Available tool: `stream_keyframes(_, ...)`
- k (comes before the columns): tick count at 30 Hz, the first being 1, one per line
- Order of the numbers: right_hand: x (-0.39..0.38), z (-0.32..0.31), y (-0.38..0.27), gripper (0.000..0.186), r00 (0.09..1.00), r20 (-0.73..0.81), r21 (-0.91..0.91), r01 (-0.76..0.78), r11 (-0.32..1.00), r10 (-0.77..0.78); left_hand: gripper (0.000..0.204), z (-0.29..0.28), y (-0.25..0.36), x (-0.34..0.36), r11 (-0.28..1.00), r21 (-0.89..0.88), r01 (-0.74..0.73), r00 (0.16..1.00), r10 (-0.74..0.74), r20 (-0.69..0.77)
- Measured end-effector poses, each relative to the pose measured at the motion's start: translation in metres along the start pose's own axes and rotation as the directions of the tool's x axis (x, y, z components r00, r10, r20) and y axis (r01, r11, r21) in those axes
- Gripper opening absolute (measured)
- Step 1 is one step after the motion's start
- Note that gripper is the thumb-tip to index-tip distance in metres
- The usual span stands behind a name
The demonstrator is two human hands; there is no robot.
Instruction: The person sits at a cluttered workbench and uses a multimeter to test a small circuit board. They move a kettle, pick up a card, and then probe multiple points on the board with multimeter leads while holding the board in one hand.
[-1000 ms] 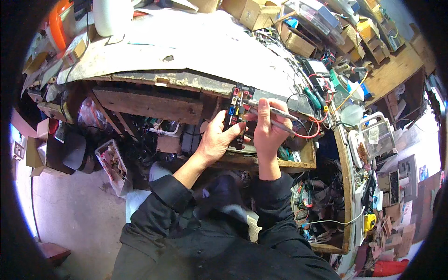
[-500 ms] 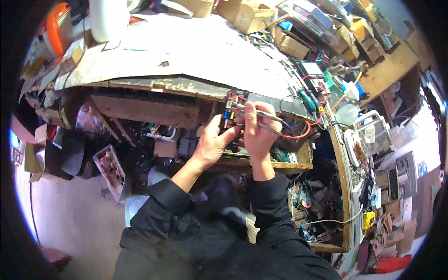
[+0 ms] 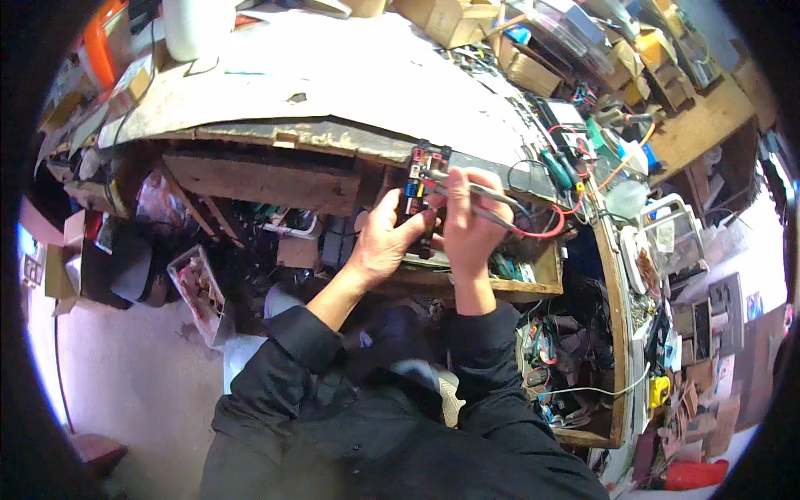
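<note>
My left hand [image 3: 381, 243] is closed around the lower part of a dark fuse box [image 3: 414, 177] with small red, blue and yellow parts, held upright at the bench's front edge. Its lower end is partly hidden by my fingers. Two grey test probes [image 3: 490, 204] lie in the pinched fingers of my right hand [image 3: 473, 223], close beside the fuse box. Their tips point toward its coloured parts; whether they touch, I cannot make out. A red test lead [image 3: 542, 233] loops away from the probes to the right.
A pale-covered workbench [image 3: 350, 83] spreads ahead, with a white container [image 3: 198, 29] at its far left. Under my hands stands an open wooden drawer [image 3: 546, 275]. Tools fill another drawer [image 3: 612, 375] on the right. A narrow box [image 3: 197, 292] stands on the floor at left.
The fuse box and both hands appear slightly higher in the picture, and the bench has shifted up with them. My right hand has edged a little to the right. Both grips stay the same.
</note>
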State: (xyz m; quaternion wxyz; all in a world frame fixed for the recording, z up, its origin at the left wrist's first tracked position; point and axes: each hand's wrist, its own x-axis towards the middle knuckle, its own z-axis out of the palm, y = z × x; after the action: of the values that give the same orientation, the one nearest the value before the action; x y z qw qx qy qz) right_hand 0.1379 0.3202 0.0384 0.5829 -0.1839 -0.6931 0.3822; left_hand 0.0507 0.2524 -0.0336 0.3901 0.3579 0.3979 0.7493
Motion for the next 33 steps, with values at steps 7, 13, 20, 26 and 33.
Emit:
stream_keyframes(7, -0.007, -0.008, -0.004, 0.013, 0.995, 0.001, 0.006, 0.098, 0.995, -0.098, 0.035, 0.005, 0.017, -0.004, 0.994, -0.107, 0.017, 0.999, -0.012, 0.05)
stream_keyframes(13, -0.005, -0.005, -0.005, 0.013, 0.999, 0.044, 0.042, 0.018, 0.999, -0.02, 0.034, 0.004, 0.017, -0.003, 0.999, 0.015, -0.033, 0.999, 0.033, 0.027)
stream_keyframes(20, -0.007, -0.004, -0.006, 0.013, 0.999, 0.052, -0.054, 0.001, 0.999, 0.002, 0.036, 0.001, 0.005, -0.002, 0.998, 0.042, -0.037, 0.999, 0.036, 0.003)
stream_keyframes(26, -0.003, 0.0, -0.015, 0.013, 0.989, 0.085, -0.17, 0.135, 0.976, -0.122, 0.031, -0.003, 0.002, -0.001, 0.996, 0.087, -0.034, 0.998, 0.038, -0.052)
stream_keyframes(33, -0.002, -0.009, -0.002, 0.012, 0.993, 0.099, -0.142, 0.076, 0.987, -0.062, 0.033, 0.003, 0.01, 0.002, 1.0, -0.015, 0.024, 0.999, -0.024, 0.023)
